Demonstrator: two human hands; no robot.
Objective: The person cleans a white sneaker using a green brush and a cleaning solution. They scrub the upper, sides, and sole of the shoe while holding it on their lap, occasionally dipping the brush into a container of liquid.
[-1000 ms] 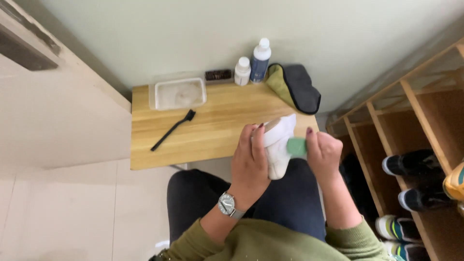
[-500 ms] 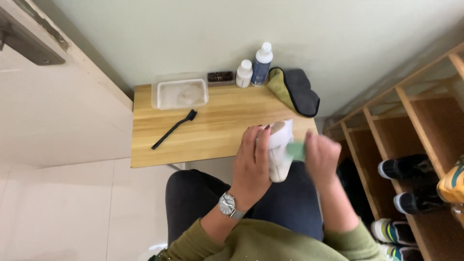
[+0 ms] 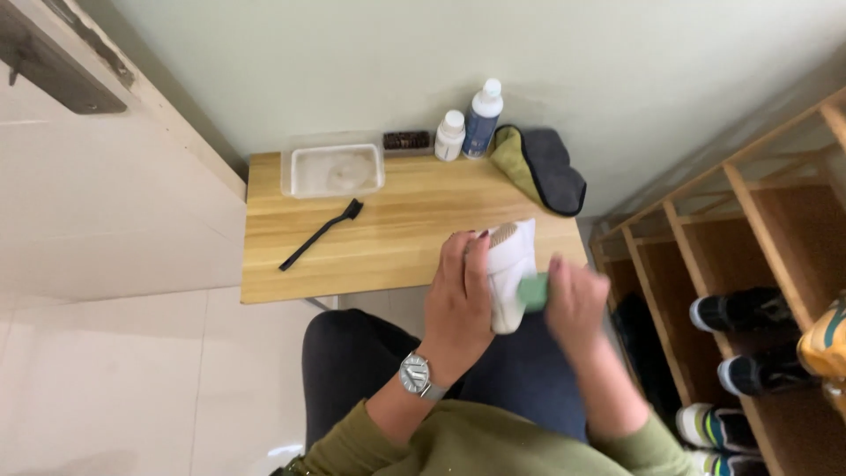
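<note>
My left hand [image 3: 458,295] grips a white shoe [image 3: 511,264] from its left side, holding it above my lap at the near edge of the wooden table [image 3: 379,247]. A wristwatch sits on that wrist. My right hand [image 3: 577,300], blurred by motion, holds a small green pad [image 3: 532,291] pressed against the shoe's right side.
On the table lie a black brush [image 3: 322,234], a clear plastic tub [image 3: 336,170], a small dark brush [image 3: 407,141], a white bottle [image 3: 449,135], a blue bottle [image 3: 482,119] and a folded olive and dark grey cloth [image 3: 539,167]. A wooden shoe rack [image 3: 749,291] with several shoes stands at right.
My right hand with the green pad has shifted slightly along the shoe's side and is now blurred. The left hand keeps its hold on the shoe.
</note>
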